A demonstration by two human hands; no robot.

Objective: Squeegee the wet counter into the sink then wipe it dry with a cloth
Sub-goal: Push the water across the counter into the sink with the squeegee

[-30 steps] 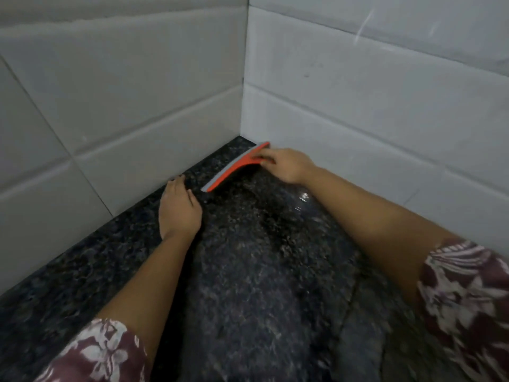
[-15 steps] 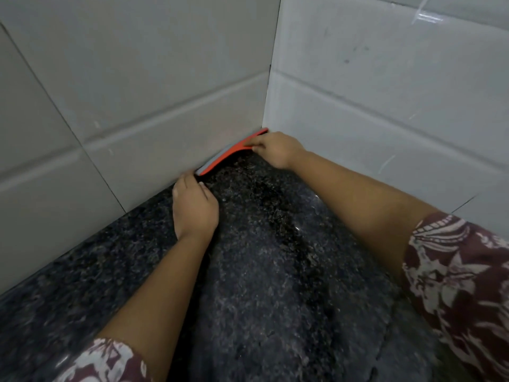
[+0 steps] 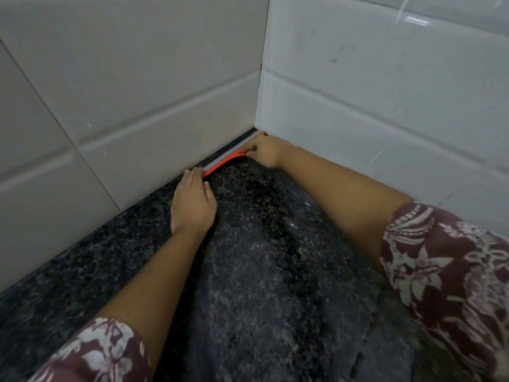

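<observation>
An orange squeegee with a grey blade [image 3: 230, 156] lies along the foot of the left tiled wall, its far end in the corner. My right hand [image 3: 265, 153] grips its orange body near the far end. My left hand [image 3: 192, 204] lies flat on the dark speckled granite counter [image 3: 261, 271], palm down, fingertips touching the squeegee's near end. A wet, darker streak runs down the counter between my arms. No sink and no cloth are in view.
Two white tiled walls [image 3: 137, 92] meet at the corner [image 3: 261, 106] just behind the squeegee and close the counter in at the back and the right. My floral sleeves sit at the bottom left and right of the view.
The squeegee has been pushed back from the open counter until it lies against the left wall and into the corner. My left hand followed it forward; the view moved closer.
</observation>
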